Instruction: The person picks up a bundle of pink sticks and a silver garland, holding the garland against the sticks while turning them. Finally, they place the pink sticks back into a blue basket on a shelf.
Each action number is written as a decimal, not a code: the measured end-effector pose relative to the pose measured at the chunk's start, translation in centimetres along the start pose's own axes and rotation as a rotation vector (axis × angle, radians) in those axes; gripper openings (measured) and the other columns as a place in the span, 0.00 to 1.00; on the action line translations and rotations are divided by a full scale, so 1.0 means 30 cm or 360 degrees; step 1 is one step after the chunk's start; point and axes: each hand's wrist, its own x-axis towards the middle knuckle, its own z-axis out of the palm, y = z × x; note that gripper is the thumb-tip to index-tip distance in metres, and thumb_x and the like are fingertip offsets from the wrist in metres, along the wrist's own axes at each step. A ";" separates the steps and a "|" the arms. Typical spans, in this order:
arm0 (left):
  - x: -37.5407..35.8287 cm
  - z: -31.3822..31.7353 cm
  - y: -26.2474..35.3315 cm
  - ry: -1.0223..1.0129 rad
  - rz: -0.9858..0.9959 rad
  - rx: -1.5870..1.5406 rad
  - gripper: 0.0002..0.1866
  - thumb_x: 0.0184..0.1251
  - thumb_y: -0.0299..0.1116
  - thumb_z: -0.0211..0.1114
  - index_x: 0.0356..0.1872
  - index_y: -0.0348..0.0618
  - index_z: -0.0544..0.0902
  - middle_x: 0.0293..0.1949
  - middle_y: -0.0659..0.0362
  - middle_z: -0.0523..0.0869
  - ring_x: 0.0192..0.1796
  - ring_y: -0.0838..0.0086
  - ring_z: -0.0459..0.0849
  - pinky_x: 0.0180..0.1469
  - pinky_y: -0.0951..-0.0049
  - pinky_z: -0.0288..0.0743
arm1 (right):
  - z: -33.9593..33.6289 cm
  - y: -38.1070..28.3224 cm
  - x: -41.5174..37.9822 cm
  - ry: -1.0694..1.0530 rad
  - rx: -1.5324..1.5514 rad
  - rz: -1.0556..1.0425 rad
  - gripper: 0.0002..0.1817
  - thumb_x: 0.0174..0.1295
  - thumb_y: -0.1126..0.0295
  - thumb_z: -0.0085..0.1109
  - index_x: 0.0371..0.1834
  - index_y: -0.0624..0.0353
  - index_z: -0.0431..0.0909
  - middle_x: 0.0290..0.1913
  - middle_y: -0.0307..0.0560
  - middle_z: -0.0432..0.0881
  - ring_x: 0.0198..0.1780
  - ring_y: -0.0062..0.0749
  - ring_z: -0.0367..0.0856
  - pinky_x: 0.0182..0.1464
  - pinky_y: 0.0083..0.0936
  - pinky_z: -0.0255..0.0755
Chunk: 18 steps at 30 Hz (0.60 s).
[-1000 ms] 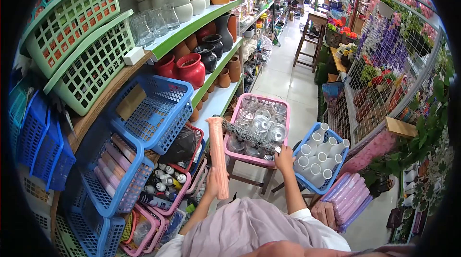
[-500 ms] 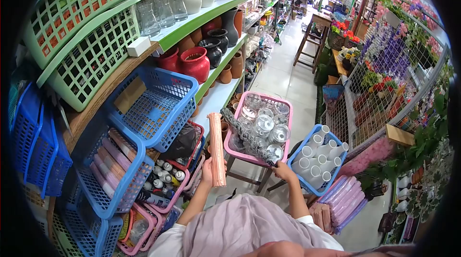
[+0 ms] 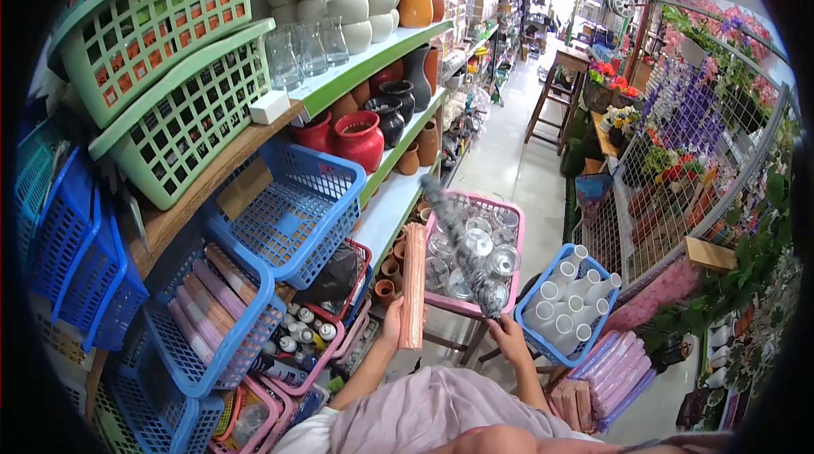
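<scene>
My left hand (image 3: 392, 324) is closed around the lower part of a shiny copper-pink roll (image 3: 413, 280), which stands upright in front of me. In my right hand (image 3: 507, 337) is the handle of a grey, fluffy feather duster (image 3: 465, 246), its head slanting up and left, slightly blurred. The duster overlaps a pink basket (image 3: 520, 229) of clear glass vessels (image 3: 478, 241) in this view. Just right of that hand sits a blue basket (image 3: 527, 302) with several white vases (image 3: 565, 323) standing in it.
Shelves on the left carry red pots (image 3: 359, 140), white pots (image 3: 349, 6) and green baskets (image 3: 182, 106). A blue basket (image 3: 301, 261) lies below them. On the right stand a wire rack (image 3: 678, 174) with artificial flowers and a stack of pink-purple rolls (image 3: 612, 378). A tall stool (image 3: 555, 94) stands farther ahead.
The duster has swung to a steeper slant, its tip higher over the pink basket. The roll remains in my left hand, and the whole view has shifted slightly.
</scene>
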 end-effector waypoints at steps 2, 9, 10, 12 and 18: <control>-0.005 0.020 0.017 -0.0046 0.0016 0.0057 0.27 0.70 0.52 0.40 0.47 0.36 0.75 0.36 0.53 0.81 0.31 0.67 0.81 0.32 0.69 0.78 | 0.006 -0.105 -0.043 0.0189 -0.0780 -0.0197 0.14 0.64 0.61 0.54 0.37 0.63 0.74 0.26 0.51 0.80 0.26 0.45 0.77 0.31 0.34 0.68; 0.028 -0.104 0.000 -0.0202 -0.0255 0.0012 0.27 0.70 0.54 0.42 0.50 0.38 0.75 0.36 0.52 0.82 0.29 0.68 0.82 0.29 0.70 0.80 | -0.007 -0.185 -0.101 0.0125 -0.1063 -0.0717 0.17 0.59 0.58 0.60 0.43 0.58 0.75 0.37 0.53 0.81 0.38 0.50 0.80 0.39 0.38 0.73; 0.000 -0.075 0.020 -0.0218 -0.0263 0.0020 0.27 0.70 0.54 0.42 0.50 0.38 0.75 0.36 0.52 0.82 0.29 0.68 0.82 0.29 0.70 0.80 | -0.016 -0.189 -0.105 0.0169 -0.1056 -0.0690 0.16 0.58 0.58 0.61 0.41 0.58 0.76 0.35 0.52 0.81 0.36 0.51 0.80 0.38 0.38 0.72; -0.039 -0.031 0.062 -0.0277 -0.0408 -0.0014 0.28 0.71 0.54 0.44 0.53 0.38 0.74 0.36 0.53 0.81 0.31 0.68 0.81 0.33 0.70 0.78 | -0.023 -0.146 -0.081 0.0321 -0.1008 -0.0696 0.16 0.57 0.59 0.62 0.42 0.58 0.76 0.32 0.53 0.80 0.33 0.51 0.79 0.34 0.39 0.72; -0.084 -0.046 0.052 -0.0540 -0.0554 -0.0082 0.27 0.72 0.53 0.45 0.55 0.37 0.71 0.37 0.51 0.81 0.35 0.65 0.80 0.38 0.69 0.76 | 0.003 -0.133 -0.134 0.0576 -0.1078 -0.0712 0.17 0.56 0.62 0.62 0.46 0.58 0.79 0.33 0.50 0.81 0.33 0.46 0.81 0.35 0.35 0.74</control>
